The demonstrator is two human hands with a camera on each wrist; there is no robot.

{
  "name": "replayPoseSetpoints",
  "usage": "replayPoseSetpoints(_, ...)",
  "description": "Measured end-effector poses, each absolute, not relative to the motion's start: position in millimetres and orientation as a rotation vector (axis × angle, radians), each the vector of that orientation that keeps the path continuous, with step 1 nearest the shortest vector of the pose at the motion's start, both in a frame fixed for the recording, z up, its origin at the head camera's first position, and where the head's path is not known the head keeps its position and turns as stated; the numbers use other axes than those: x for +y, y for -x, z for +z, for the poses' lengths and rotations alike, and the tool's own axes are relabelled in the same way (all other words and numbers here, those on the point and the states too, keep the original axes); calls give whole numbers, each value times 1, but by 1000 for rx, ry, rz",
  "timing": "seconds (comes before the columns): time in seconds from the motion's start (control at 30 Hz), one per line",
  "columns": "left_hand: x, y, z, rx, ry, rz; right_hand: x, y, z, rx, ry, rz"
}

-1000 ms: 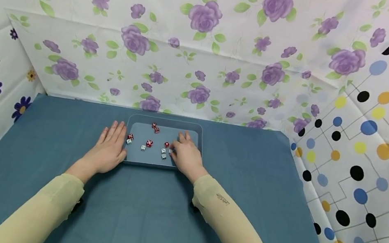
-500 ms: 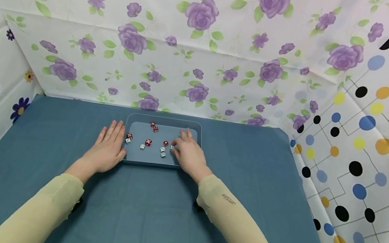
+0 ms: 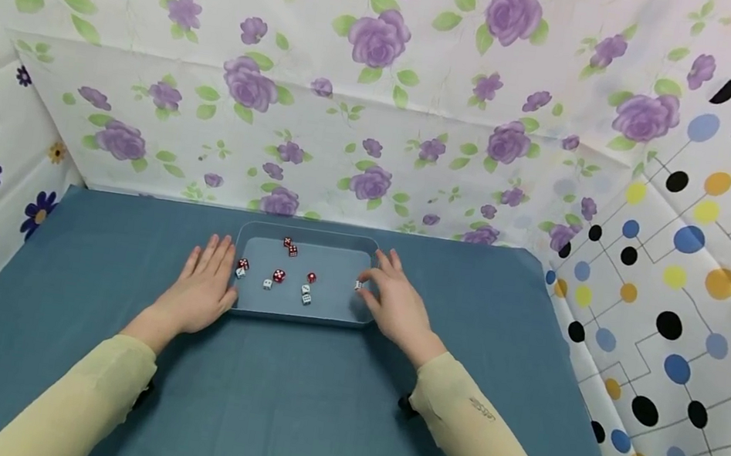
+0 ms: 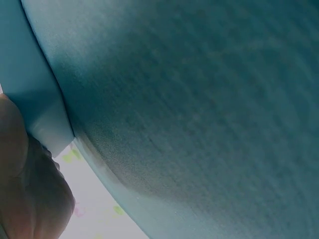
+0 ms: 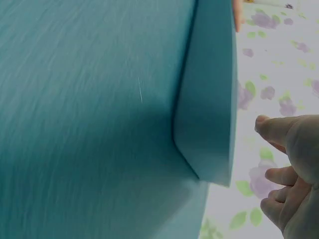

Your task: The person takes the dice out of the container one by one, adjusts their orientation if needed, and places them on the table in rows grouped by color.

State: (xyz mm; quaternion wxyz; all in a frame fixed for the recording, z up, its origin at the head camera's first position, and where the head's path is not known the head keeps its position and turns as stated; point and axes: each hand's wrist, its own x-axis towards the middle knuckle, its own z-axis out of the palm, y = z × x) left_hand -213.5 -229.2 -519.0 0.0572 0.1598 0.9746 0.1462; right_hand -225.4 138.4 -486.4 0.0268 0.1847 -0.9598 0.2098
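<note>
A shallow blue-grey tray [image 3: 339, 267] lies near the table's far edge with several red and white dice in it. My right hand [image 3: 402, 307] reaches over the tray's right side and pinches a white die [image 3: 358, 285] between thumb and fingertips. In the right wrist view the right hand [image 5: 299, 164] shows above the tray's outer wall [image 5: 207, 104], its die out of sight. Flat and with straight fingers, my left hand [image 3: 198, 290] rests along the tray's left rim. Beside its fingers, a red die [image 3: 243, 263] and a white die [image 3: 240, 273] sit against that wall.
Two red dice [image 3: 293, 250] lie near the tray's back. A red die [image 3: 278, 276] and a white die [image 3: 267, 284] are left of the middle, with a red die [image 3: 312, 277] above two white dice [image 3: 305, 299] farther right. Blue cloth [image 3: 286, 396] covers the table.
My right hand has moved right with the white die, from beside the other white dice to the tray's right side. The left hand has stayed at the left rim.
</note>
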Motion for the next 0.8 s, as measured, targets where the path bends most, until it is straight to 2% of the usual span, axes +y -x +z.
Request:
replayPoseSetpoints(0.27, -227, 213, -511, 2945, -473, 431, 167, 220, -484, -3002, -507, 675)
replayPoseSetpoints(0.8, -225, 211, -514, 2923, -459, 408, 197, 210, -507, -3102, -547, 622)
